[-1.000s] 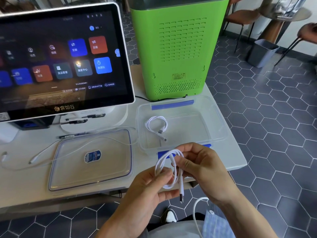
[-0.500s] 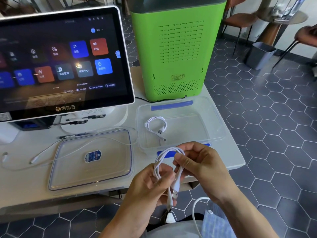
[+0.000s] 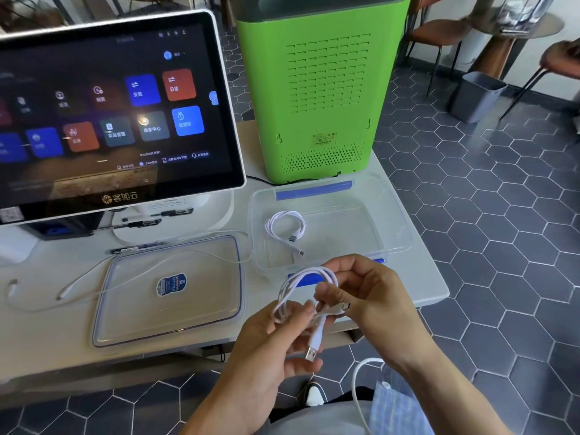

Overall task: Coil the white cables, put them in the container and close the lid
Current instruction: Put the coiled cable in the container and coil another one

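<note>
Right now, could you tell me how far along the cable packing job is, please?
Done: one coiled cable lies in the open container. In hand: the left hand and right hand hold a second cable, looped, its USB plug dangling. Left: a loose cable lies uncoiled across the table and the lid, which sits beside the container, not on it.

This is looking like a café or small shop counter. A touchscreen till (image 3: pixel 103 111) is glowing with app tiles on the white counter (image 3: pixel 417 271), beside a green machine (image 3: pixel 323 89), while chairs (image 3: pixel 439 36), a round table (image 3: pixel 514 26) and a grey bin (image 3: pixel 474 95) are standing on the hexagon-tiled floor (image 3: pixel 502 215) behind.
</note>
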